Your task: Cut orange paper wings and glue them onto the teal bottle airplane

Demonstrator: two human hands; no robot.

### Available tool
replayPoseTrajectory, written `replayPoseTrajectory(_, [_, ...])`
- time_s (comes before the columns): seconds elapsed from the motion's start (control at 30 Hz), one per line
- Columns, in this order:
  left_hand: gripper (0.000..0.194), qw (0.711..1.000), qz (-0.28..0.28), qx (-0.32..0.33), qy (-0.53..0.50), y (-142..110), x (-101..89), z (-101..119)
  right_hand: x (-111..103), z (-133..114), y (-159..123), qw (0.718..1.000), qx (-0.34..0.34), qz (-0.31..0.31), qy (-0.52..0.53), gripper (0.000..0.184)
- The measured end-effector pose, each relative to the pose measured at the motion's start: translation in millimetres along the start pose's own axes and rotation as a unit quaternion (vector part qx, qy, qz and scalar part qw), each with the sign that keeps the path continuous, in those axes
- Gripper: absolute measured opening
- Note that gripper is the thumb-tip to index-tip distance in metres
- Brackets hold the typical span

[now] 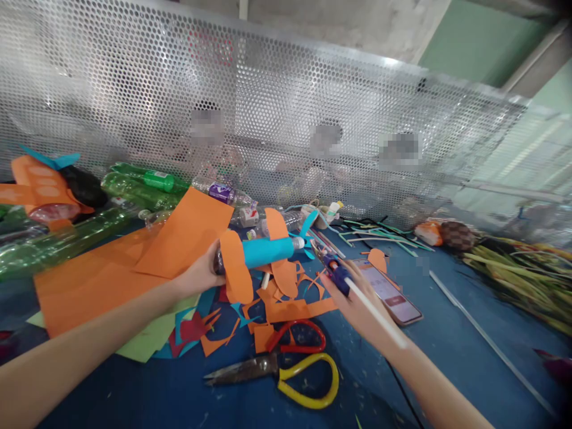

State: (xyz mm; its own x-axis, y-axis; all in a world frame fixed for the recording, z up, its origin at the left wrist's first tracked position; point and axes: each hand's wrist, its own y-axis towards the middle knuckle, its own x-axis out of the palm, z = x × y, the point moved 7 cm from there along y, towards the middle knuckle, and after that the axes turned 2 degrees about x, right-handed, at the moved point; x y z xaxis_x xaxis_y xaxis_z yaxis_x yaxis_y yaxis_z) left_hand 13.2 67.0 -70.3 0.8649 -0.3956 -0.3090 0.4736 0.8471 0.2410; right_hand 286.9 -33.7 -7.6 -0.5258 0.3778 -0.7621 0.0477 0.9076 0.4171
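Note:
My left hand [196,271] grips the base end of a small plastic bottle [268,251] wrapped in blue paper, held above the table. Orange paper pieces [236,268] with rounded ends stick out from it like wings. Around the bottle's white cap sits a blue paper propeller [308,221]. My right hand [344,292] is closed round a blue glue gun [336,273], a white glue stick jutting from its back. The gun's nozzle points toward the propeller; whether it touches cannot be made out. Below the bottle lie scissors [272,366] with one red and one yellow handle.
Orange paper scraps [286,307] and large orange sheets [98,280] cover the table's middle and left. Green bottles [147,187] line the back left. A lit phone [393,292] lies beside my right hand. Behind a perforated metal screen [277,107], people are dimly visible.

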Motion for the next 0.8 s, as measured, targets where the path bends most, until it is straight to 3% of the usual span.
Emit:
replayPoseTrajectory(0.07, [0.092,0.998,0.023,-0.026,-0.05,1,-3.7,0,-6,8,5,0.995,-0.056,-0.018,-0.08,0.019])
replayPoseTrajectory(0.17, [0.094,0.992,0.055,-0.045,-0.102,2,-6.9,4,0,37,8,0.981,-0.056,-0.114,-0.149,0.023])
replayPoseTrajectory(0.27, [0.096,0.988,0.066,-0.041,-0.133,3,-8.2,4,11,59,5,0.962,-0.066,-0.208,-0.165,0.024])
replayPoseTrajectory(0.4, [0.092,0.981,0.054,-0.043,-0.181,3,-8.1,-5,11,65,-2,0.949,-0.084,-0.267,-0.144,0.035])
replayPoseTrajectory(0.5, [0.088,0.977,0.057,-0.061,-0.196,2,-8.9,-9,4,53,-4,0.949,-0.086,-0.263,-0.151,0.04])
replayPoseTrajectory(0.6, [0.085,0.973,0.075,-0.081,-0.201,0,-10.9,-8,0,27,-1,0.969,-0.064,-0.183,-0.155,0.022])
replayPoseTrajectory(0.67, [0.082,0.969,0.08,-0.09,-0.214,-1,-11.0,-6,8,7,-4,0.979,-0.056,-0.154,-0.12,0.019])
replayPoseTrajectory(0.8, [0.072,0.967,0.052,-0.1,-0.23,-2,-7.0,-3,40,-20,-19,0.965,-0.103,-0.188,-0.149,0.022])
